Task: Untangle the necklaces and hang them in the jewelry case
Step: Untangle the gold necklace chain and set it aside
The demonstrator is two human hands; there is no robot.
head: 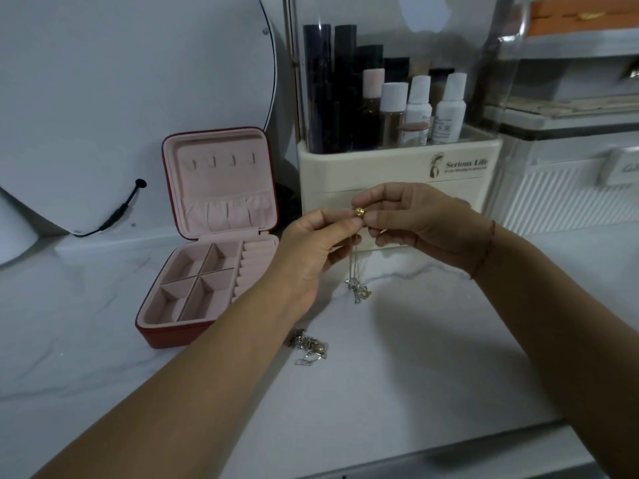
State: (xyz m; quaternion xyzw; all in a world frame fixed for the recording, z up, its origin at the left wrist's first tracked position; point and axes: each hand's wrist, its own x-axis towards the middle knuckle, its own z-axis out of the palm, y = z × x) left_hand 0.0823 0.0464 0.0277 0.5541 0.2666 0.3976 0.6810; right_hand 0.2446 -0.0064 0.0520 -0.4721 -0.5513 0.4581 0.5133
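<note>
- Necklace [358, 291] hangs at centre frame, light, limp and snag-prone; left hand [311, 250] and right hand [415, 223] both pinch it beside its gold bead [359, 211].
- Best taken by 1 free end, I judge, not the tangle.
- Jewelry case [224, 181] stands open, left of centre, 4 hooks [221, 162] bare.

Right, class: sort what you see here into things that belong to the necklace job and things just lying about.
Belongs to the job: held necklace, pinched between left hand and right hand; tangled chains; open jewelry case; lid hooks.
Just lying about: cosmetics organizer; bottles; round mirror; black cable.
</note>
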